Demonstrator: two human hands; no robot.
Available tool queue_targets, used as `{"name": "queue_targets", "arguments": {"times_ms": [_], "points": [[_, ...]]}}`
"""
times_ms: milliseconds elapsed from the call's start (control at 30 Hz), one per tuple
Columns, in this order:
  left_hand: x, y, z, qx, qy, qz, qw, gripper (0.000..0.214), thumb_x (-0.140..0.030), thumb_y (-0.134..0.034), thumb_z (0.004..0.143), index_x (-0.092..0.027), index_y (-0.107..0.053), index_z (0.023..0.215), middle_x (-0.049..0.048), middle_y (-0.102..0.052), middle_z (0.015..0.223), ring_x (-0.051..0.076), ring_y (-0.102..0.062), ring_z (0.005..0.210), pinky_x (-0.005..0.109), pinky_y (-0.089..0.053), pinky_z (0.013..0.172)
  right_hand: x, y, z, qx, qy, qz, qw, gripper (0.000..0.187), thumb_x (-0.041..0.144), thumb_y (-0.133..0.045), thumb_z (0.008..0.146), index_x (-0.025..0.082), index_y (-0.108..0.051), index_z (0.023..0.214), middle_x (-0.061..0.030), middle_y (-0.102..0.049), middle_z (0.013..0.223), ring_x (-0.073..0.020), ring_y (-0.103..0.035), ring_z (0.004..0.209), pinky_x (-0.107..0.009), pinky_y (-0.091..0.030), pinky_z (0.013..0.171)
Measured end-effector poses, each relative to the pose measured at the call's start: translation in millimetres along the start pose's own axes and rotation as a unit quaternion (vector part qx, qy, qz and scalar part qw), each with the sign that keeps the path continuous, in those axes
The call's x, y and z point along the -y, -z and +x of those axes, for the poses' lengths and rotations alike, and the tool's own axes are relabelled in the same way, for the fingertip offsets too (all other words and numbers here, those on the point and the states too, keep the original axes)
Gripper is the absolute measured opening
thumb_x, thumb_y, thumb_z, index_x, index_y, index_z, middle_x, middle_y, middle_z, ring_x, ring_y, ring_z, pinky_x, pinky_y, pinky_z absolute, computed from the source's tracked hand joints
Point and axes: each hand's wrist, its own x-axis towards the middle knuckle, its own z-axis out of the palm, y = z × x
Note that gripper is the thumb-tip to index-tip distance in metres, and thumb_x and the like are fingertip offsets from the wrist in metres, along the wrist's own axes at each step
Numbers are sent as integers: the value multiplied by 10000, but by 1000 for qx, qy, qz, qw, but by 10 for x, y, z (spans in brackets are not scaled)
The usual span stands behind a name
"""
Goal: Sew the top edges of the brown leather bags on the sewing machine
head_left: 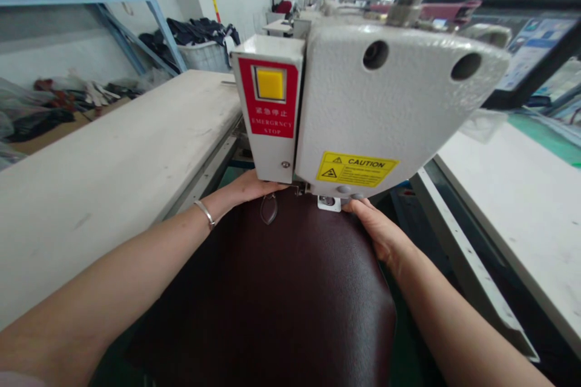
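A dark maroon leather piece (290, 290) lies in front of me and runs under the head of a white sewing machine (385, 91). My left hand (247, 188) rests flat on the leather's far left part; its fingertips are hidden beneath the machine's red emergency-stop box (269, 97). A silver bracelet (205, 213) circles that wrist. My right hand (379, 227) lies on the leather's right edge, fingers stretched toward the presser foot area (329, 202) below the yellow caution label (356, 168). A thin loop of thread (269, 210) lies on the leather between my hands.
A long white worktable (113, 163) extends on the left and another white table (521, 199) on the right. A bin of dark garments (200, 42) stands at the back left under a blue rack (149, 6). More clutter lies on a low shelf (59, 109).
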Motion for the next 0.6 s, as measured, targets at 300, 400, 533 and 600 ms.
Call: {"name": "queue_targets", "arguments": {"times_ms": [300, 400, 533, 600], "points": [[-74, 10, -128, 23, 122, 113, 986, 705, -801, -520, 750, -180, -750, 993, 77, -743, 963, 302, -661, 1029, 360, -505, 948, -104, 15, -35, 11, -10, 3, 1000, 604, 257, -706, 648, 322, -557, 1230, 3, -729, 960, -239, -678, 815, -332, -536, 683], [-73, 39, -126, 18, 117, 93, 989, 679, -782, -530, 758, -194, -745, 1022, 51, -744, 919, 282, -670, 958, 328, -515, 872, -100, -23, 18, 13, -1, 7, 1000, 607, 245, -709, 648, 310, -565, 1233, 1, -734, 958, -232, -681, 830, -331, -540, 726], [-34, 36, -103, 23, 153, 112, 982, 725, -817, -491, 765, -170, -764, 942, 67, -725, 815, 287, -676, 874, 325, -507, 795, -104, -11, 38, 22, -9, 5, 1000, 590, 279, -731, 669, 275, -576, 1238, -25, -739, 945, -240, -685, 831, -348, -547, 743], [-7, 42, -112, 30, 155, 109, 981, 746, -827, -472, 773, -168, -762, 968, 66, -726, 834, 284, -673, 875, 325, -503, 806, -125, 3, 11, 26, -22, 5, 999, 573, 310, -733, 693, 248, -580, 1242, -48, -741, 939, -251, -689, 820, -365, -554, 737]]}}
